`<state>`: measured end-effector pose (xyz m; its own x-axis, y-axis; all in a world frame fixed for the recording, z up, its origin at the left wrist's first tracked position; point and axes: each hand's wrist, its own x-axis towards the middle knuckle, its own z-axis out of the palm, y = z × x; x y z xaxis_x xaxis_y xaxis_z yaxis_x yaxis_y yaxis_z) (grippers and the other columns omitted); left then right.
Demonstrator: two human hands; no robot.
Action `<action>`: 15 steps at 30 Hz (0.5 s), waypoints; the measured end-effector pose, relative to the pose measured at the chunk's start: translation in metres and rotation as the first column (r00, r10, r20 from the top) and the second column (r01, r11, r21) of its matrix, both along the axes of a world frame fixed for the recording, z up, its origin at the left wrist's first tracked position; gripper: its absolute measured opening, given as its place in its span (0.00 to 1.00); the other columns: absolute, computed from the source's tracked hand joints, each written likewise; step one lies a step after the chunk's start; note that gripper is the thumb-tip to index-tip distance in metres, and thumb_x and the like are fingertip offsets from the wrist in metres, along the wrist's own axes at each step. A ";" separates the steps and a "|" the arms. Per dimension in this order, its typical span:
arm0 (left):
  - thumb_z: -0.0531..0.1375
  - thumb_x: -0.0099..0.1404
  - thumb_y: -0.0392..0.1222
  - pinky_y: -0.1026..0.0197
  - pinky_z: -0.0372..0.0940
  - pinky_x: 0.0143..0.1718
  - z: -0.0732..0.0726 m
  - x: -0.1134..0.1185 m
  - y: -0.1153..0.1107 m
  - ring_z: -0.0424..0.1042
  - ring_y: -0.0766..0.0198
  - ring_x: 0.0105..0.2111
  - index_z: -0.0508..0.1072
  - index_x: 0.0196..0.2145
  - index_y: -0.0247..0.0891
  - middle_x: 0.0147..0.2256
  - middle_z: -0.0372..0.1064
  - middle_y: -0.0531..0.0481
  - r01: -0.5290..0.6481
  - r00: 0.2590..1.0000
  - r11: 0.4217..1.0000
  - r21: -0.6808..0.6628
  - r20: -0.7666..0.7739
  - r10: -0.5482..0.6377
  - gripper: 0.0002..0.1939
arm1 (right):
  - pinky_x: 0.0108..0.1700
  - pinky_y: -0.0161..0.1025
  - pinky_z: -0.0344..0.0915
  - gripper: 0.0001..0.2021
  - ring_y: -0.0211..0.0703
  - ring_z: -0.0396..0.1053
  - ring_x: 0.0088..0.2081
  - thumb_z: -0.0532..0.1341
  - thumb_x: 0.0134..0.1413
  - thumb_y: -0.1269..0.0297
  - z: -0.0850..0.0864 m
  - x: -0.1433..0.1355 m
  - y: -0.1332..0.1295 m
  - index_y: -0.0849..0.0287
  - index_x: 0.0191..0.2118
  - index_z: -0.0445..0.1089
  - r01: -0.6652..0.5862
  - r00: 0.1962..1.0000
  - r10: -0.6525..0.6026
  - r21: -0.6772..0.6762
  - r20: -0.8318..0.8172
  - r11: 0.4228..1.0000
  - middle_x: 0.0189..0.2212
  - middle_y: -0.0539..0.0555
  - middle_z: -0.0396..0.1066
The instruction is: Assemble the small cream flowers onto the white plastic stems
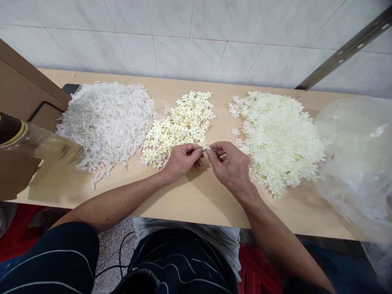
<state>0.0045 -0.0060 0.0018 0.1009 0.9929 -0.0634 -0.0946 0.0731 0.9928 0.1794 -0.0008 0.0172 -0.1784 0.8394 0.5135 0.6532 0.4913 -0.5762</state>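
In the head view, my left hand (184, 161) and my right hand (232, 164) meet fingertip to fingertip above the table. A small white artificial flower (204, 146) shows between them, pinched by my right thumb and forefinger. My left thumb and forefinger are also pressed together beside it; what they grip is too small to make out. Behind my left hand spreads a pile of flowers with yellow centres (183, 122). To the right of my right hand lies a larger heap of pale flowers (278, 139). Thin white stem-like pieces (107, 118) form a mound on the left.
A clear plastic bag (355, 159) bulges over the table's right end. At the left edge, a transparent cylinder (50, 143) juts in beside a brown board (27, 77). A tiled wall (208, 57) runs behind, with a metal upright (343, 53) at right.
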 end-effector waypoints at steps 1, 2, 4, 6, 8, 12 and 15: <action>0.62 0.67 0.45 0.64 0.73 0.28 0.000 0.000 0.000 0.74 0.66 0.22 0.79 0.34 0.34 0.23 0.74 0.50 -0.001 1.000 1.000 0.007 -0.001 0.001 0.11 | 0.31 0.37 0.70 0.06 0.41 0.73 0.30 0.65 0.63 0.59 0.000 0.000 0.000 0.56 0.41 0.74 -0.017 1.000 0.017 0.007 0.010 1.000 0.36 0.54 0.78; 0.63 0.67 0.45 0.64 0.73 0.29 -0.001 0.000 0.000 0.74 0.66 0.22 0.79 0.34 0.34 0.23 0.74 0.50 -0.002 1.000 1.000 0.013 -0.004 0.002 0.11 | 0.32 0.37 0.70 0.07 0.40 0.73 0.30 0.65 0.64 0.59 -0.001 -0.001 0.000 0.56 0.40 0.74 -0.032 0.999 0.032 0.015 0.023 0.999 0.37 0.54 0.78; 0.63 0.67 0.45 0.65 0.73 0.29 -0.001 0.000 0.000 0.74 0.66 0.22 0.79 0.34 0.34 0.23 0.74 0.50 -0.005 1.000 1.000 0.022 -0.016 0.005 0.11 | 0.33 0.38 0.71 0.07 0.41 0.73 0.30 0.65 0.64 0.58 0.000 -0.002 0.000 0.56 0.39 0.74 -0.053 0.997 0.051 0.028 0.050 0.998 0.36 0.54 0.78; 0.63 0.67 0.46 0.65 0.73 0.29 0.000 0.000 -0.001 0.74 0.66 0.22 0.79 0.34 0.34 0.23 0.75 0.50 -0.001 1.000 1.000 0.027 -0.028 0.001 0.12 | 0.34 0.38 0.71 0.07 0.41 0.73 0.30 0.64 0.65 0.59 0.001 -0.002 0.000 0.56 0.37 0.74 -0.053 0.996 0.051 0.032 0.068 0.998 0.34 0.54 0.78; 0.63 0.67 0.47 0.64 0.73 0.29 0.001 0.000 -0.003 0.74 0.66 0.22 0.79 0.34 0.34 0.23 0.75 0.49 0.003 0.999 1.000 0.031 -0.032 -0.002 0.13 | 0.35 0.39 0.71 0.07 0.41 0.73 0.30 0.62 0.66 0.61 0.002 -0.002 0.000 0.56 0.37 0.74 -0.039 0.996 0.037 0.025 0.075 0.999 0.34 0.55 0.78; 0.63 0.67 0.47 0.64 0.73 0.29 0.002 0.002 -0.004 0.74 0.66 0.22 0.79 0.33 0.34 0.23 0.75 0.49 -0.004 0.999 1.000 0.030 -0.034 0.005 0.12 | 0.33 0.39 0.70 0.06 0.42 0.73 0.30 0.62 0.64 0.64 0.004 -0.002 -0.001 0.56 0.36 0.75 -0.004 0.998 0.005 -0.016 0.061 1.000 0.33 0.54 0.78; 0.63 0.66 0.47 0.64 0.73 0.29 0.002 0.001 -0.003 0.74 0.66 0.22 0.79 0.32 0.34 0.24 0.75 0.49 -0.006 1.000 1.000 0.019 -0.029 0.007 0.12 | 0.32 0.38 0.69 0.05 0.42 0.73 0.30 0.63 0.61 0.65 0.006 -0.001 0.000 0.56 0.34 0.75 0.045 0.999 -0.043 -0.065 0.020 0.997 0.30 0.53 0.78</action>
